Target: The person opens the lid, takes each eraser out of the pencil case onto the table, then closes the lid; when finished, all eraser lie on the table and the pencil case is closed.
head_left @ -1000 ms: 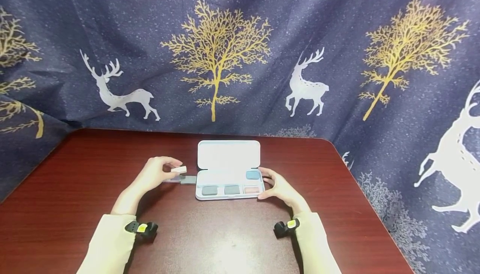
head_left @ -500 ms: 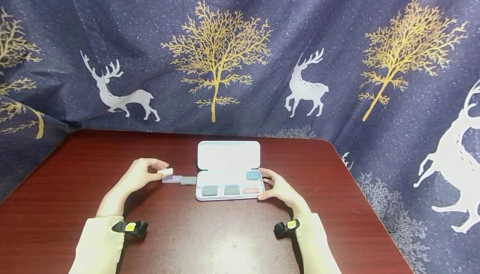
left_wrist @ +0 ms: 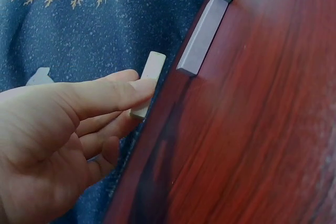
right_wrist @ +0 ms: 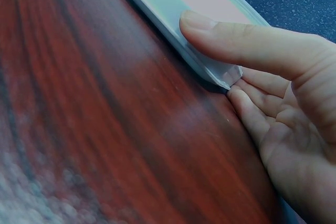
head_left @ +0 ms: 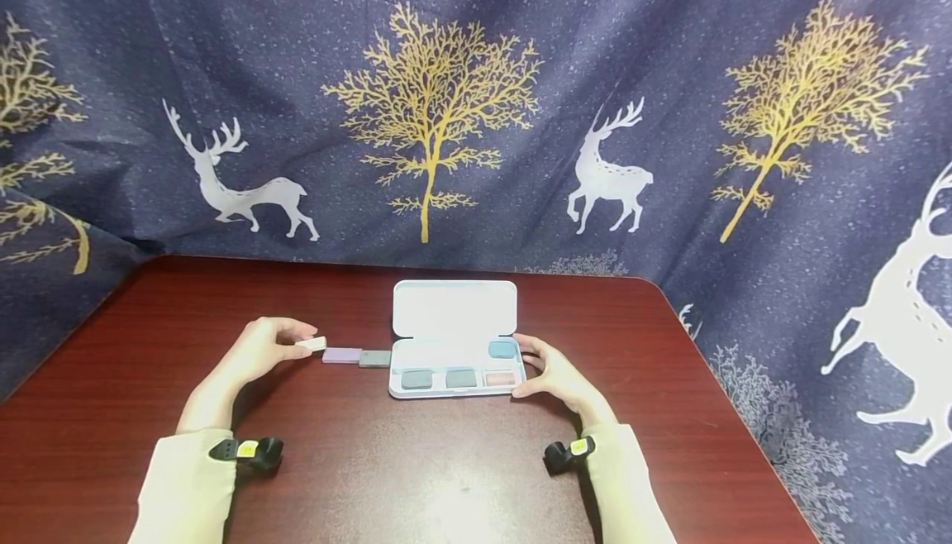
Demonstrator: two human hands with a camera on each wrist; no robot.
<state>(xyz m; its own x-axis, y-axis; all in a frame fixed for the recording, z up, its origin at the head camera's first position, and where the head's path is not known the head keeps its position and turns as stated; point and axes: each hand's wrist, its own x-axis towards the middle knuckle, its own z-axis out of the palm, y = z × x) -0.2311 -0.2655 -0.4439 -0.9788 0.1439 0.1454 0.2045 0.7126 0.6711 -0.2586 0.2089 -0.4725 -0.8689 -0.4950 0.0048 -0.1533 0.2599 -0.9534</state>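
Observation:
My left hand (head_left: pixel 260 352) pinches a small white rectangular block (left_wrist: pixel 148 80) between thumb and fingers, above the table at the left. To its right a lilac block (head_left: pixel 342 355) and a grey-green block (head_left: pixel 374 359) lie end to end in a row, reaching the case's left side. The white hinged case (head_left: pixel 455 355) stands with its lid (head_left: pixel 454 309) raised. My right hand (head_left: pixel 554 372) grips the case's right end, thumb at the front edge and fingers round the end. Inside the case are a blue block (head_left: pixel 502 350), two dark grey-green blocks (head_left: pixel 417 379) and a pinkish block (head_left: pixel 500 379).
The dark red wooden table (head_left: pixel 416 461) lies under everything. Behind it hangs a navy cloth (head_left: pixel 491 221) printed with deer and trees. A black strap device (head_left: pixel 256 451) is worn on each wrist.
My left hand has carried the white block leftward, from above the lilac block to just past its left end. The right hand and the case have stayed in place.

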